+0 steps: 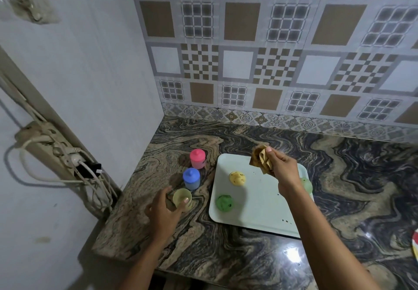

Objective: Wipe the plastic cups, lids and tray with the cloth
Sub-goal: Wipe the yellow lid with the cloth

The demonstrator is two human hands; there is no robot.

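Cloth (261, 159) bunched in right hand (282, 167) above tray (260, 208).

One view only: your head cam looks forward and down, close over the counter (226, 255) back-left corner; tray (260, 199) mid-frame, tiles (248, 40) above.

Four plastic cups: pink cup (197, 159), blue cup (191, 179), yellow cup (182, 199), pale green cup (307, 185). Two loose lids: yellow lid (237, 178), green lid (224, 202). One tray (260, 210), one cloth (259, 158).
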